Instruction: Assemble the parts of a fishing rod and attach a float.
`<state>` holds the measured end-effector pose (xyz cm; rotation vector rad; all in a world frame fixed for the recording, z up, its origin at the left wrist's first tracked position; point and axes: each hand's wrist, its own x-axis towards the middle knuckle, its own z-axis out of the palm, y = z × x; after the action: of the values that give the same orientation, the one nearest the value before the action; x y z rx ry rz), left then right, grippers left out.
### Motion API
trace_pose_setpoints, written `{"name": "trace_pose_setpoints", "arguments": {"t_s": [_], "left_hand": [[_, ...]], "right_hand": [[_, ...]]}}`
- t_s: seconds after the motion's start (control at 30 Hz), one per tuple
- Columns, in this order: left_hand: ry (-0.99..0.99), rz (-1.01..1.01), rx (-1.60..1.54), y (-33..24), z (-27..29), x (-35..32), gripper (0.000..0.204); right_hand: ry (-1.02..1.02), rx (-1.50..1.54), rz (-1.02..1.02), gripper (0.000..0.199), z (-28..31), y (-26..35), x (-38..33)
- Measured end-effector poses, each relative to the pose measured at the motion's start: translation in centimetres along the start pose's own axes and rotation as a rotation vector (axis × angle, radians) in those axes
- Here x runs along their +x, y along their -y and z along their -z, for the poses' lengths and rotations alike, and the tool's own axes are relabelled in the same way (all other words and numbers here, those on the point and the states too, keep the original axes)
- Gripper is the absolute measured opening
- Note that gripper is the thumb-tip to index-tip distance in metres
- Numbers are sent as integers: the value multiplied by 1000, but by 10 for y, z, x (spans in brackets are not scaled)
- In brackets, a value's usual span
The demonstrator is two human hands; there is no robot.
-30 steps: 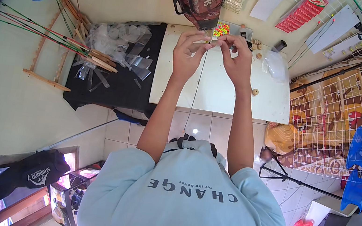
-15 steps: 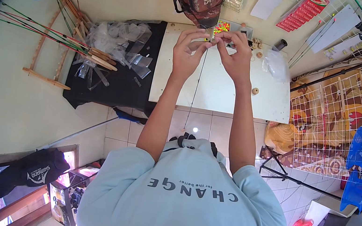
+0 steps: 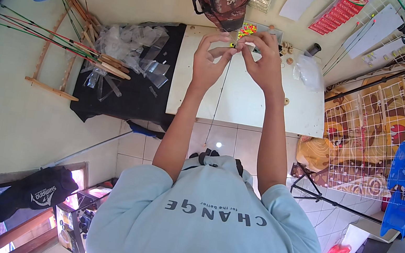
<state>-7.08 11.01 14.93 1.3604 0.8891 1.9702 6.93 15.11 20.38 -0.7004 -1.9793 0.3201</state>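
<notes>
Above the white table, my left hand (image 3: 209, 63) and my right hand (image 3: 264, 67) meet fingertip to fingertip, each closed in a pinch. From the left fingertips a thin dark rod (image 3: 220, 92) runs down toward my body, past the table's front edge, ending in a small pale tip. A tiny yellow-green and black piece (image 3: 233, 45) shows right beside the left fingertips. Whatever the right fingertips pinch is too small and covered to make out. Just beyond the hands sits an open tray (image 3: 277, 34) with bright yellow, orange and red beads (image 3: 247, 30).
Round wooden pieces (image 3: 289, 61), a dark cylinder (image 3: 314, 49) and a clear plastic bag (image 3: 308, 73) lie on the white table (image 3: 190, 104). A camouflage bag (image 3: 221, 0) hangs behind. Left, a black cloth (image 3: 135, 97) bears plastic wrappers (image 3: 128, 46) and wooden-handled rods (image 3: 111, 65).
The fingers have shifted slightly, and the yellow-green piece beside the left fingertips shows more clearly. Both hands keep their pinch in nearly the same place.
</notes>
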Motion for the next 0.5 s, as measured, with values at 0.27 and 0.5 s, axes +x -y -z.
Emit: {"name": "trace_pose_setpoints", "arguments": {"t_s": [0.27,0.5], "left_hand": [[24,-10,91,4,2,-3,29],[-15,-85,255,8,3,-4,21]], "right_hand": [[-11,-176,105,10,2,-2,4],[37,-184,112,10,5,1,9]]}}
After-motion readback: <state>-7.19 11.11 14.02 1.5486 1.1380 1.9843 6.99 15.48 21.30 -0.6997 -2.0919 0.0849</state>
